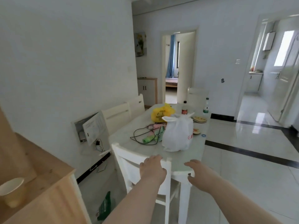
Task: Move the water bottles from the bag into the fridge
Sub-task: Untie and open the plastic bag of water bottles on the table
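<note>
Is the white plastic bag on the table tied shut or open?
Tied shut: the white bag has its handles knotted at the top, hiding the contents.

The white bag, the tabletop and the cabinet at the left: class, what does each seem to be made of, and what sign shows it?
White bag: thin plastic film, judging by its crinkles, soft sheen and knotted handles.
Tabletop: probably glossy stone or glass; pale, smooth and reflective.
Cabinet: light wood or wood-look veneer, matt, with visible grain and knots.

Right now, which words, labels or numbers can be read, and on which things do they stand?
None can be read.
White plastic bag: red print, blurred.
Yellow bag: dark print, blurred.
Green-label bottle: too small.
Red-label bottle: too small.
Wall panel door: blurred.
</note>
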